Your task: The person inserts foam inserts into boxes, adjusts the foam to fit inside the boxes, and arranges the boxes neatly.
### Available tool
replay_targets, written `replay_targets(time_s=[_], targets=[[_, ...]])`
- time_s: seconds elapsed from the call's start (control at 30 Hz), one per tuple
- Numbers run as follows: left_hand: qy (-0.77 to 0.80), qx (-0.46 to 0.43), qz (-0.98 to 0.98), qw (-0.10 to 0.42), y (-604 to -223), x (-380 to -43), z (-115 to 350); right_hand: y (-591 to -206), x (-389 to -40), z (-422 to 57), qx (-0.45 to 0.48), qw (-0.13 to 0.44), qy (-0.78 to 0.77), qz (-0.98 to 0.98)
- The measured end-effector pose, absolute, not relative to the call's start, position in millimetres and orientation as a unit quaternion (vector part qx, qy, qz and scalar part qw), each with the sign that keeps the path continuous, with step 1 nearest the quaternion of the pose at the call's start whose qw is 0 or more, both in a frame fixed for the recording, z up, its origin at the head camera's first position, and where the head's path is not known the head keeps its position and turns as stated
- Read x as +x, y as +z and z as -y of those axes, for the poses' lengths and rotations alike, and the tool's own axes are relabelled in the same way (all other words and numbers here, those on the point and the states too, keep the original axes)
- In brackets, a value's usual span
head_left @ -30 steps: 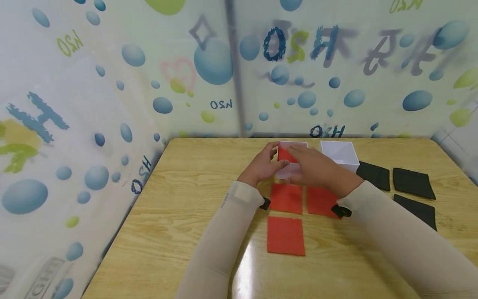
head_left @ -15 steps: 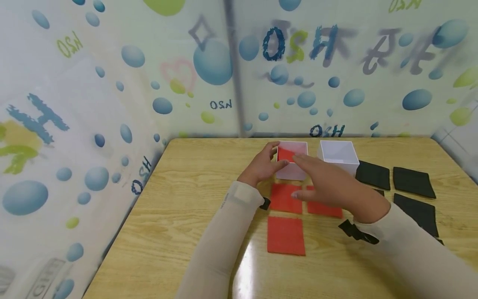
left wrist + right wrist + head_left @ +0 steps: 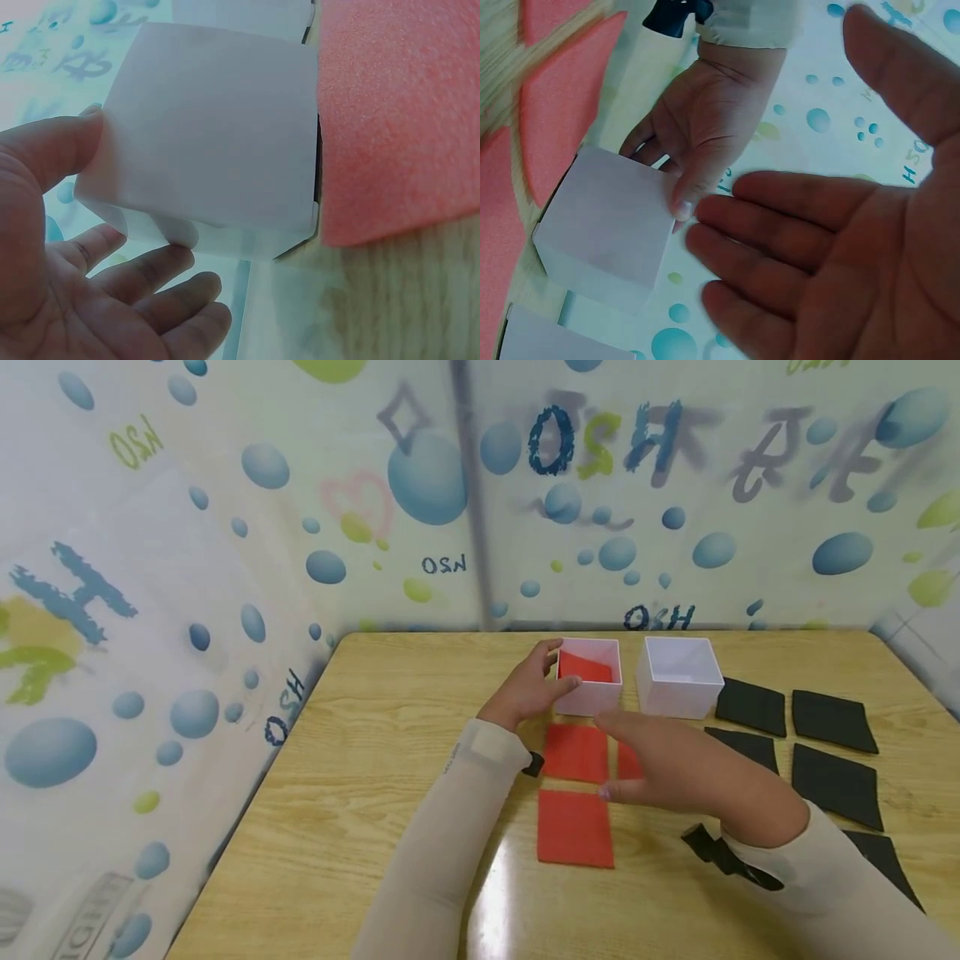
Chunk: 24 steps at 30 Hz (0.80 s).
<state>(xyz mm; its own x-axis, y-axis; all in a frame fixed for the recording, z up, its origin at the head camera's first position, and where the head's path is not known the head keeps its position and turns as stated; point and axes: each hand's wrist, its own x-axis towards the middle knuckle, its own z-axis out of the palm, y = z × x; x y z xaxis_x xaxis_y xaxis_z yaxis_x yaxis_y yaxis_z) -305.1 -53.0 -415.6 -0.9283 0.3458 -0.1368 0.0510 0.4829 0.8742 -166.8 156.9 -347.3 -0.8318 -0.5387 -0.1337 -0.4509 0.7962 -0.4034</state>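
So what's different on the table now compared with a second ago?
The right hand has drawn back toward the wearer and rightward, away from the left white box, and now holds nothing. The left hand stays on that box; the red square remains inside.

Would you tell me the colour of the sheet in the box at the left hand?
Red; the head view shows the sheet best.
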Motion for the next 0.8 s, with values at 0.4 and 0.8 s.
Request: replay_targets(time_s=[0.4, 0.8], targets=[[0.482, 0.109, -0.856, 0.151, -413, -305, 51, -357, -160, -156, -0.253, 0.186, -0.166, -0.935], [0.479, 0.106, -0.859, 0.148, -414, -305, 51, -370, -159, -145, -0.245, 0.212, -0.139, -0.936]])
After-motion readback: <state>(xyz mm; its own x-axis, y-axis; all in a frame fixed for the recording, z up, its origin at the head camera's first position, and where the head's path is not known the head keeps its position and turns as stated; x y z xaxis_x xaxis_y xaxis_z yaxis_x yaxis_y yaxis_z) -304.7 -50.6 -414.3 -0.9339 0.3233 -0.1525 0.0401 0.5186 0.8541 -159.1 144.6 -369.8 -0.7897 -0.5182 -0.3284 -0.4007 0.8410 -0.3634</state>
